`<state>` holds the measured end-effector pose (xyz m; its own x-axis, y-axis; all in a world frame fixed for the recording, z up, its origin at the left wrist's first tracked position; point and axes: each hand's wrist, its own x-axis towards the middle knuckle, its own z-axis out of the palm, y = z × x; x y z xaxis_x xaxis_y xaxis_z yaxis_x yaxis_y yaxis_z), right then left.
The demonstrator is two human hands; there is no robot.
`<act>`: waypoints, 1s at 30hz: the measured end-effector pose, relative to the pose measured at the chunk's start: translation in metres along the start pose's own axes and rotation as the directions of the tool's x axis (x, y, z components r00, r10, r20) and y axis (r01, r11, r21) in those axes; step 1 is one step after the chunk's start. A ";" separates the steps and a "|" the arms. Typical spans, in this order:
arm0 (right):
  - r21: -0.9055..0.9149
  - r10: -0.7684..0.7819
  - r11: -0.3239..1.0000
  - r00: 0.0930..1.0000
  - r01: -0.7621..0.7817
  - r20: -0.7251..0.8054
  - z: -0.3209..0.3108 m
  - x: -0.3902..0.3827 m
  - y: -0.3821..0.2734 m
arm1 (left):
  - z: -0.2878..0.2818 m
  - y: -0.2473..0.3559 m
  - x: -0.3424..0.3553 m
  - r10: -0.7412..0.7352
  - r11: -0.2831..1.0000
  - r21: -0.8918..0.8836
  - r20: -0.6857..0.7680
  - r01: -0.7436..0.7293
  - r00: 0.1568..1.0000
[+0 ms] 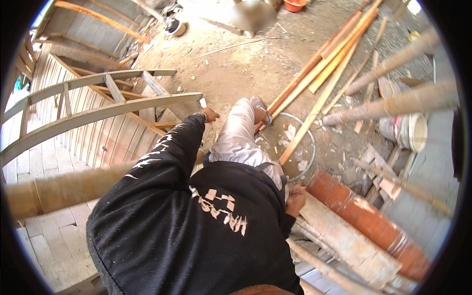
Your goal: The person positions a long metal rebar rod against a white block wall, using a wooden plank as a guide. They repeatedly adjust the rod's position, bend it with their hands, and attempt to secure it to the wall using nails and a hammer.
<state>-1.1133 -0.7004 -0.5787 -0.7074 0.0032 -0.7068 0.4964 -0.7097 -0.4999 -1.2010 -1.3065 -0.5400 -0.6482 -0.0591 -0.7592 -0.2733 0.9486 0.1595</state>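
My left hand (pixel 211 115) is stretched forward past the black sleeve, just below the end of a grey wooden ladder (pixel 162 101). A finger sticks out to the right, and nothing shows in its grasp. A small white piece (pixel 203 102) sits at the ladder's end beside the wrist; whether I touch either cannot be made out. My right hand (pixel 296 199) hangs low beside my hip, near the end of a reddish-brown board (pixel 364 216). Its fingers look bent, but blur and the angle hide whether anything is in them.
Long timber strips (pixel 324 64) lie on the dirt floor ahead. A wire hoop (pixel 313 147) rests by my sandalled foot (pixel 259 110). Bamboo poles (pixel 393 103) and a white bucket (pixel 418 132) stand at right. A thick bamboo pole (pixel 64 189) crosses at left. An orange basin (pixel 295 5) sits far off.
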 end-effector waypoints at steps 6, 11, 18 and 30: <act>-0.463 -0.029 0.879 0.957 -0.114 -0.290 0.131 0.043 -0.066 | 0.060 -0.118 0.035 -0.095 0.995 0.006 0.001 0.095 0.995; -0.751 -0.222 0.625 0.875 -0.211 -0.431 0.270 0.158 -0.111 | 0.030 -0.132 0.057 -0.582 0.244 -0.894 0.174 0.375 0.794; -0.893 0.173 0.345 0.955 -0.288 -0.241 0.494 0.246 -0.015 | 0.046 -0.165 -0.006 -0.592 0.377 -0.836 0.115 0.400 0.798; -0.963 0.303 -0.114 0.915 -0.245 -0.269 0.753 0.359 0.079 | -0.096 -0.306 0.005 -0.755 -0.395 -0.916 0.280 -0.069 0.593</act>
<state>-1.7068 -1.2853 -0.4946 -0.3616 -0.0227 -0.9321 0.6016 0.7581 -0.2518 -1.1887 -1.6272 -0.5319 0.0209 -0.6637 -0.7477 -0.4988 -0.6550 0.5675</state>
